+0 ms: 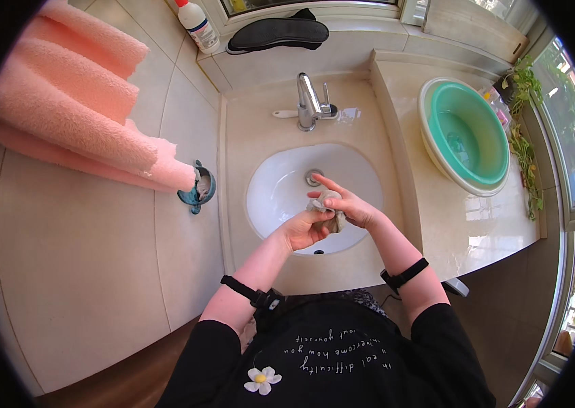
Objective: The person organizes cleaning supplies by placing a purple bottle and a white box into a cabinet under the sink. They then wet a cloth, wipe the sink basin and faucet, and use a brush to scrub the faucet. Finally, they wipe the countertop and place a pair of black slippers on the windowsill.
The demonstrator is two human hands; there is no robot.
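A crumpled greyish cloth [337, 223] is bunched between both hands over the white oval sink basin [277, 188]. My left hand [306, 230] grips its lower left side, thumb on top. From the right, my right hand [347, 204] pinches the upper part, with its index finger stretched out towards the metal drain [314, 177]. Much of the cloth is hidden by the fingers. Beyond the basin stands a chrome faucet [309, 104], and no water can be seen running from it.
A green basin [443, 148] sits inside a pale one on the right counter, near trailing plants [524, 168]. Left, a pink towel [78, 112] hangs above a small blue holder [205, 188]. A white bottle [199, 28] and black insoles [279, 34] lie along the back ledge.
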